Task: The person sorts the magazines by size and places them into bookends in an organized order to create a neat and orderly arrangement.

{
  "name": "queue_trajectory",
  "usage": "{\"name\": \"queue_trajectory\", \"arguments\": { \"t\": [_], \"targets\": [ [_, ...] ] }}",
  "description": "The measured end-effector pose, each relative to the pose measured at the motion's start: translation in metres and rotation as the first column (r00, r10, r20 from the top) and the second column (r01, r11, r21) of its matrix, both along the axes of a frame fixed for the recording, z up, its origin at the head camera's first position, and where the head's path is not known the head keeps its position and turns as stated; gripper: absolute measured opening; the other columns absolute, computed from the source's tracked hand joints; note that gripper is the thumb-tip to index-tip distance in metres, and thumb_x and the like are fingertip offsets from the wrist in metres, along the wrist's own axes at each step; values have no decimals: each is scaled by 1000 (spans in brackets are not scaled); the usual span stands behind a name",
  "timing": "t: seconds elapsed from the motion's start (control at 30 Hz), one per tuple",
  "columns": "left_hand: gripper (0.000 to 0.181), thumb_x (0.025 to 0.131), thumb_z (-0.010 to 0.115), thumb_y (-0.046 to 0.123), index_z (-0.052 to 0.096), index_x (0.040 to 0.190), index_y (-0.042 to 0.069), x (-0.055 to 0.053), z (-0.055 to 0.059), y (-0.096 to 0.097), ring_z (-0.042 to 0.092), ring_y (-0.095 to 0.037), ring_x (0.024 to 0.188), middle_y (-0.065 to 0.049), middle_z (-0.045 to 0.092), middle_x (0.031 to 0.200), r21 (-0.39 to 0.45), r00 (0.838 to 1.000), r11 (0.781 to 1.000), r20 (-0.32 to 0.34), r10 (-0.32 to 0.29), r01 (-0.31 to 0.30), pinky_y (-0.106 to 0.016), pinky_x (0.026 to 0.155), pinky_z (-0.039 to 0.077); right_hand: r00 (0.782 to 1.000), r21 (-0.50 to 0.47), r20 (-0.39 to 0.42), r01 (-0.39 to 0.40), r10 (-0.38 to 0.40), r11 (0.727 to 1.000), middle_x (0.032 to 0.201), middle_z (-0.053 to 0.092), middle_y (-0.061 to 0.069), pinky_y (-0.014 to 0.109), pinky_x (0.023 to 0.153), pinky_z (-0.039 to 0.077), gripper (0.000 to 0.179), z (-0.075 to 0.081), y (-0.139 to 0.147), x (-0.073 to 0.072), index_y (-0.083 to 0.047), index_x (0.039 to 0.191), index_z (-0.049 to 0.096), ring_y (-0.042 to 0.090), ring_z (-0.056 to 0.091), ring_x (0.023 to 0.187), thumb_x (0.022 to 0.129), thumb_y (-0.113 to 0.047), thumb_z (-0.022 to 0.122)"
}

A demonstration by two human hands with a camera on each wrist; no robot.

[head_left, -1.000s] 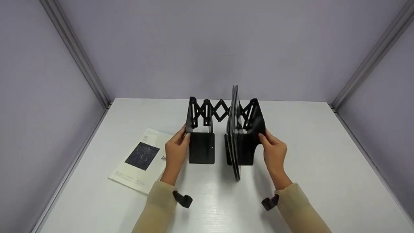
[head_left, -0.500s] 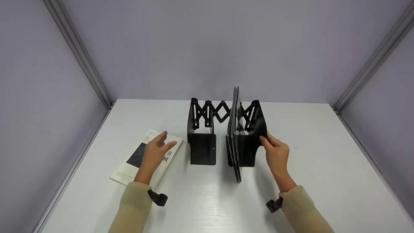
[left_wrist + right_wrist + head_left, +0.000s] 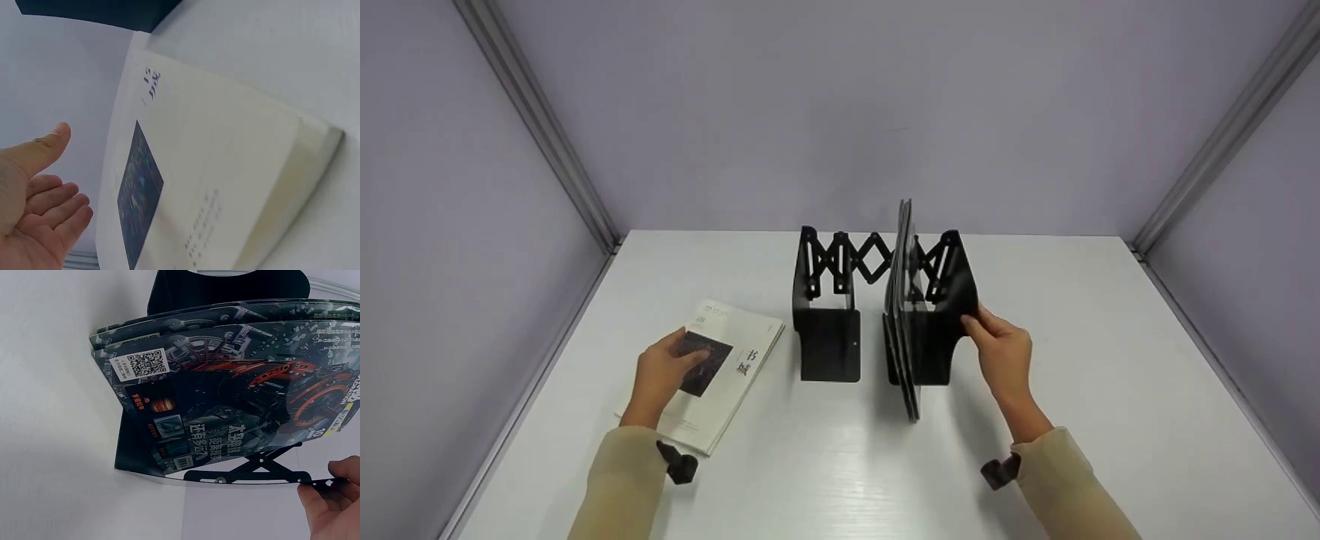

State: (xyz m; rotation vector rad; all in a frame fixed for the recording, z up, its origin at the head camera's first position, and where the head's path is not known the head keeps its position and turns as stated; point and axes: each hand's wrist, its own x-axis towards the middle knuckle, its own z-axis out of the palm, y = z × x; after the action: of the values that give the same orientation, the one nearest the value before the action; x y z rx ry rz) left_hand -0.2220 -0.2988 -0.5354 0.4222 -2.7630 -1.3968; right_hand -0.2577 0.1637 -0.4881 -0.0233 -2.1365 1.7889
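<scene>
My left hand (image 3: 658, 375) hovers over the left part of a cream-covered book (image 3: 736, 341), which lies flat on the table. Its thumb stands apart from relaxed fingers, and in the left wrist view the hand (image 3: 42, 197) holds nothing. An extendable black bookend (image 3: 830, 349) with a scissor-like lattice stands mid-table. My right hand (image 3: 1005, 358) pinches the edge of its right end plate (image 3: 958, 281) between thumb and fingers. Several thin magazines (image 3: 901, 322) stand upright in its right section; the right wrist view shows a dark magazine cover (image 3: 253, 394) with orange machinery.
The white table (image 3: 1110, 360) is bounded by pale walls (image 3: 840, 112) at the back and both sides, with metal corner posts (image 3: 536, 120). A black wrist camera (image 3: 679, 463) sits on the left sleeve, another camera (image 3: 1000, 472) on the right.
My left hand has let go of the bookend's left end plate and moved left and toward me, over the book. The right hand keeps its grip on the right plate.
</scene>
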Motion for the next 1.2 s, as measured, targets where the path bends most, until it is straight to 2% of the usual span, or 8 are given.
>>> {"name": "queue_trajectory", "arguments": {
  "t": [0.27,0.47,0.67,0.83,1.03,1.2],
  "targets": [
    [78,96,67,23,24,154,-5,12,-10,-25,22,-48,148,-32,25,157,-44,994,999,109,23,-18,-56,122,24,1000,-15,30,-9,9,1000,107,72,23,10,79,55,31,1,1,0,0,120,69,0,72,78,90,-7,73],
    [73,96,65,16,25,150,-14,20,-14,-35,25,-52,144,-38,28,152,-142,983,988,167,78,-54,-57,120,27,999,1,45,-23,23,1000,112,70,24,9,78,55,32,0,1,-1,-1,121,68,-7,69,77,90,-7,72],
    [70,95,64,13,28,147,-18,18,-16,-31,28,-53,142,-40,31,149,-183,980,981,174,96,-63,-57,120,28,999,-16,47,-28,28,999,116,67,27,8,76,55,32,1,1,-3,5,121,65,-11,67,77,91,-1,70],
    [71,95,63,11,26,147,-19,16,-17,-26,28,-53,142,-41,30,149,-193,980,980,175,89,-54,-57,119,28,998,-2,50,-26,26,1000,113,68,28,8,75,55,32,2,2,-2,5,121,65,-9,67,76,90,-1,70],
    [69,97,61,11,24,146,-21,14,-17,-23,28,-54,141,-42,29,149,-235,980,972,188,63,-18,-58,119,28,999,14,30,-30,30,999,109,71,24,9,76,55,31,2,4,-1,0,120,68,-7,68,76,90,-5,72],
    [71,100,58,14,19,147,-21,14,-16,-20,27,-55,141,-43,26,149,-266,975,964,219,45,15,-59,119,28,998,35,57,-33,31,999,114,69,23,7,78,54,33,3,6,-4,1,122,66,-9,68,80,90,-7,72]
  ]
}}
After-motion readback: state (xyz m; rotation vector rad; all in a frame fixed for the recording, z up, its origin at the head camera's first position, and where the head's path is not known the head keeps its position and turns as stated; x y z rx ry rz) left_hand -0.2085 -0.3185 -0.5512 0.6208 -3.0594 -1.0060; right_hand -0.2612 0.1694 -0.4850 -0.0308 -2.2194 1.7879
